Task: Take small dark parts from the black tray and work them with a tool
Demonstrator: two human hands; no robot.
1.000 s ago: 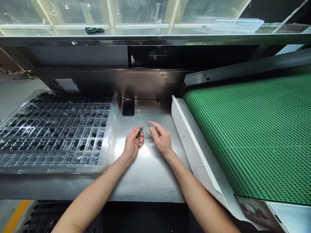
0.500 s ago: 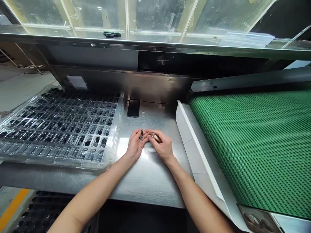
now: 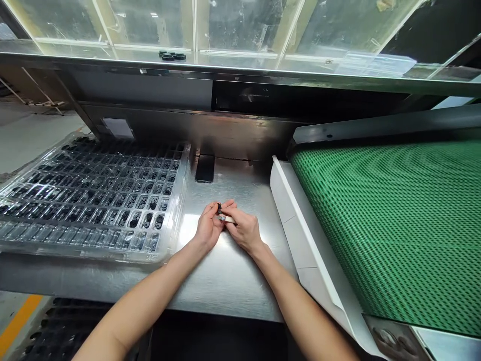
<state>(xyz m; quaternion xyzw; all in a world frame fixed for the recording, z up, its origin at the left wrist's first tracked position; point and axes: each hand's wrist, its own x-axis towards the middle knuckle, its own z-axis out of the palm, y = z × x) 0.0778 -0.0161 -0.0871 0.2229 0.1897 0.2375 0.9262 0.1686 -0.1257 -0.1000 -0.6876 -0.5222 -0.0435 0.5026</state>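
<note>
My left hand [image 3: 208, 228] pinches a small black ring-shaped part [image 3: 219, 207] between thumb and fingers, just above the steel worktop [image 3: 225, 271]. My right hand [image 3: 242, 229] touches the left one and grips a thin metal tool [image 3: 224, 218], like tweezers, whose tip points at the part. A clear plastic tray [image 3: 93, 200] to the left of my hands has a grid of pockets holding several of the same black parts; its nearest rows look empty.
A black phone [image 3: 205, 168] lies at the back of the worktop. A green mesh conveyor belt [image 3: 394, 220] with a white side guard [image 3: 300, 235] fills the right. Several black parts [image 3: 172, 54] rest on the glass shelf above.
My hands have come together: the right hand moved left with the tool until it met the left hand and the black part. The view shifted slightly.
</note>
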